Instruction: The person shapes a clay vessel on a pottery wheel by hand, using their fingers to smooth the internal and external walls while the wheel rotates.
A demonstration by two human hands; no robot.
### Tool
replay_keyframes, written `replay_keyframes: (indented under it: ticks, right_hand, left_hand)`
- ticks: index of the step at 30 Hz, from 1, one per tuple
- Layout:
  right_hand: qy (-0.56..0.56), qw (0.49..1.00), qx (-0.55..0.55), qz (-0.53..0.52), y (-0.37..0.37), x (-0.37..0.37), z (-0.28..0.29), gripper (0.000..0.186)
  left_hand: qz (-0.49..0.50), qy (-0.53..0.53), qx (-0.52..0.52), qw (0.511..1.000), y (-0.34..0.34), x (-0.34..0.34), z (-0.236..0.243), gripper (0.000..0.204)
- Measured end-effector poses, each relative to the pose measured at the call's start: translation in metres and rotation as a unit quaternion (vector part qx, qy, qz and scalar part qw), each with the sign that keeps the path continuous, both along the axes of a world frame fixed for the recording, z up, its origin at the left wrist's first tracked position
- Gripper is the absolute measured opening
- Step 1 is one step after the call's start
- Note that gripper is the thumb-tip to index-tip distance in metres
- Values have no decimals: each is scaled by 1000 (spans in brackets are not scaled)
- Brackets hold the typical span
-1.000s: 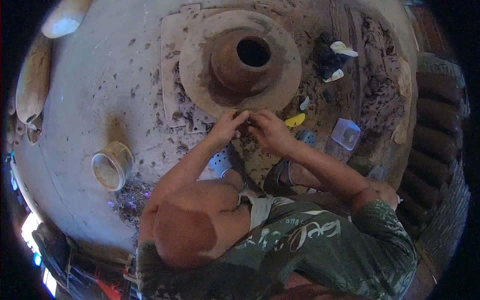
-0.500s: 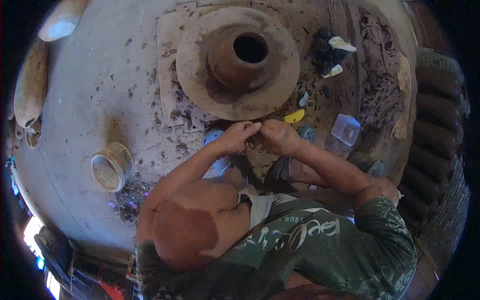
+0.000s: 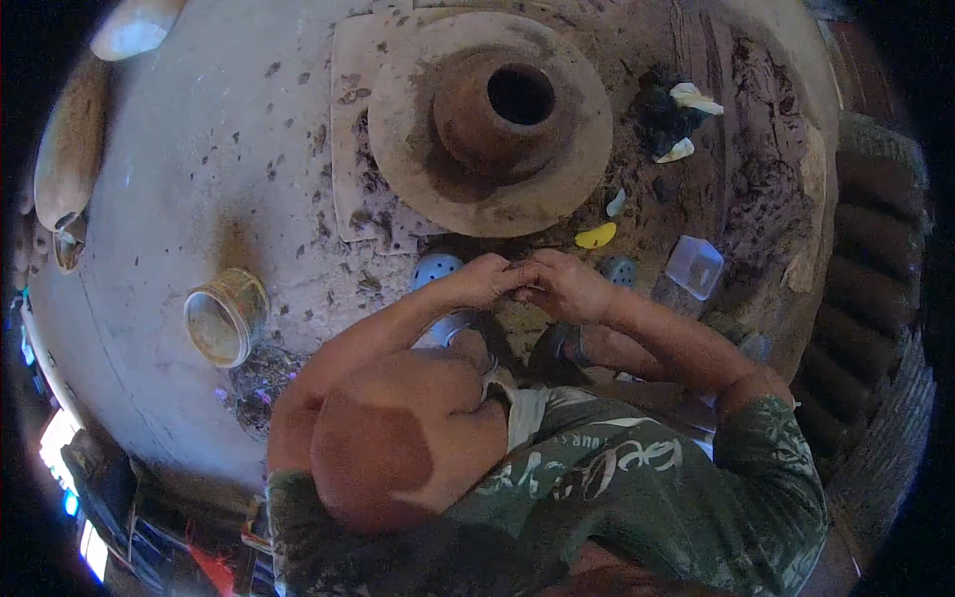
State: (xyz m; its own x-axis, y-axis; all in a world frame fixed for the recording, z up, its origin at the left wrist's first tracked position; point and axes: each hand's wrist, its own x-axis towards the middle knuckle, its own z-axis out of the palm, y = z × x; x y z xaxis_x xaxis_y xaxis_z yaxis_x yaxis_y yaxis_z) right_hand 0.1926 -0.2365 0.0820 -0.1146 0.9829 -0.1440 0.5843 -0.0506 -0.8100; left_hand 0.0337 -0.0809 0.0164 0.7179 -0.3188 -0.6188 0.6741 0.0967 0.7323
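My left hand (image 3: 487, 282) and my right hand (image 3: 571, 288) meet in front of my knees, closed, with their fingers pressed together. Whatever lies between the fingers, if anything, is too small or hidden to make out. Just beyond them is a broad round wheel disc (image 3: 408, 184). On it stands a brown clay pot (image 3: 468, 129) with a dark round opening at its top. A yellow half-moon scraper (image 3: 596, 236) lies close to my right hand, and a small pale scraper (image 3: 617, 203) rests a little farther off.
A clear plastic tub (image 3: 694, 266) sits to the right. Beyond it is a dark heap (image 3: 659, 114) with white pieces (image 3: 696, 99). A dirty bucket (image 3: 227, 316) is tilted in view at left. Large rounded vessels (image 3: 72, 149) line the far left; a dark ribbed stack (image 3: 865, 234) flanks the right.
Both hands have shifted slightly right and stay together, the fingers now more overlapped. The whole view has moved a little; the pot and wheel disc look unchanged.
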Motion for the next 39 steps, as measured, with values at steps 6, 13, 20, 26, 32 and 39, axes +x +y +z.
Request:
replay_keyframes:
  ticks: [6, 13, 20, 26, 32, 39]
  right_hand:
    - [-96, 995, 9, -18, 4, 4, 5, 26]
    - [44, 976, -139, -164, 28, 4, 29, 29]
    - [35, 969, -96, -226, 18, 5, 0, 29]
    - [-87, 956, 30, -279, 58, 29, -12, 22]
    - [-197, 954, 119, -194, 91, 28, -37, 18]
    - [-269, 937, 174, -140, 106, 29, -63, 18]
  left_hand:
    - [200, 136, -154, 958, 10, 3, 36, 73]
    - [193, -5, -137, 972, 20, 4, 11, 48]
    - [239, -99, 62, 964, 7, 8, 11, 43]
    - [559, -119, 340, 747, 73, 38, 1, 43]
    - [449, -148, 534, 701, 83, 58, -14, 55]
    - [400, -222, 566, 685, 95, 62, -28, 64]
